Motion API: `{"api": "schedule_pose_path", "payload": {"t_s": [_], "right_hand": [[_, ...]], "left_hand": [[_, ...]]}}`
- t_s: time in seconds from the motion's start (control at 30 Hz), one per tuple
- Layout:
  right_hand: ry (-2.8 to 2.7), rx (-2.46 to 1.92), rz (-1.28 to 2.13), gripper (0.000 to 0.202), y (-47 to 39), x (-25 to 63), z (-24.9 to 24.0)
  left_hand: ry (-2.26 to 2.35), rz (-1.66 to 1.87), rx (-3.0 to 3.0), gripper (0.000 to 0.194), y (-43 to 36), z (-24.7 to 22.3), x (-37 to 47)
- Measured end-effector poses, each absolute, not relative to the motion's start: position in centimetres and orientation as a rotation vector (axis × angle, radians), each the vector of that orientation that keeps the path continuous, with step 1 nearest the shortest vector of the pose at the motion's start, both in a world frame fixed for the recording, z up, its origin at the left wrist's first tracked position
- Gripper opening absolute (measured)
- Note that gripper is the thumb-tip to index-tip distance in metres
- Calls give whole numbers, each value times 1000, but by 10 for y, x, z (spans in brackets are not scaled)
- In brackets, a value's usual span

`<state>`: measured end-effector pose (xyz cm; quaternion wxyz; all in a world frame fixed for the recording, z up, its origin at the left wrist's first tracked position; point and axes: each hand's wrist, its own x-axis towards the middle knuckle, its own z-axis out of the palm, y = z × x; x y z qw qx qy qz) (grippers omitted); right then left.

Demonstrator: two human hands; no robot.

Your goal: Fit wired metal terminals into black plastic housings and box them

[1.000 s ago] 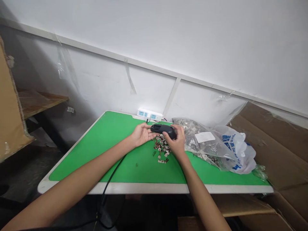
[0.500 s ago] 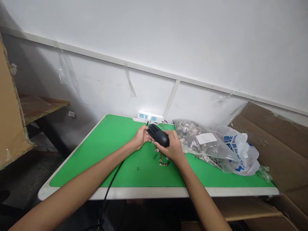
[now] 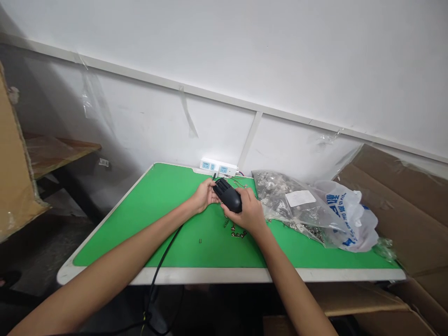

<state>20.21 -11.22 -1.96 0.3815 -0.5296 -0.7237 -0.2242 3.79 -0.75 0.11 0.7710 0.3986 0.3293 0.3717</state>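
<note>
Fingers (image 3: pixel 245 192) of the right hand (image 3: pixel 252 215) are wrapped around the rounded end of a black device (image 3: pixel 229 197), held up over the green tabletop (image 3: pixel 129 214), toward its back edge. Left hand (image 3: pixel 202 197) fingertips meet the slotted end; whether they're gripping it, I can't tell from here. Small metal parts (image 3: pixel 239 234) lie below, nearer the front edge. A clear bag (image 3: pixel 276 191) slumps along the right side, by the back edge.
</note>
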Motion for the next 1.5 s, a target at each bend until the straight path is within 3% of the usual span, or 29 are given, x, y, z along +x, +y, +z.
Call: {"api": "schedule_pose_path", "payload": {"t_s": [0.43, 0.67, 0.97, 1.1, 1.27, 1.37, 1.5], "right_hand": [[-1850, -1387, -537, 51, -111, 205, -25], [-1829, -1374, -554, 46, -113, 204, -23], [-1689, -1243, -334, 41, -102, 229, 1], [-1809, -1068, -113, 58, -79, 238, 27], [-1951, -990, 109, 64, -55, 235, 31], [-1491, -1018, 311, 65, -48, 233, 14], [-810, -968, 699, 49, -46, 236, -4]], "left_hand": [[599, 762, 814, 7, -13, -1, 40], [629, 723, 799, 14, -10, -2, 41], [422, 673, 865, 57, -10, 12, 29], [336, 619, 866, 71, -9, 19, 23], [403, 615, 964, 46, -4, 22, 16], [437, 709, 1003, 31, -5, 21, 17], [479, 800, 1002, 28, -12, 20, 24]]}}
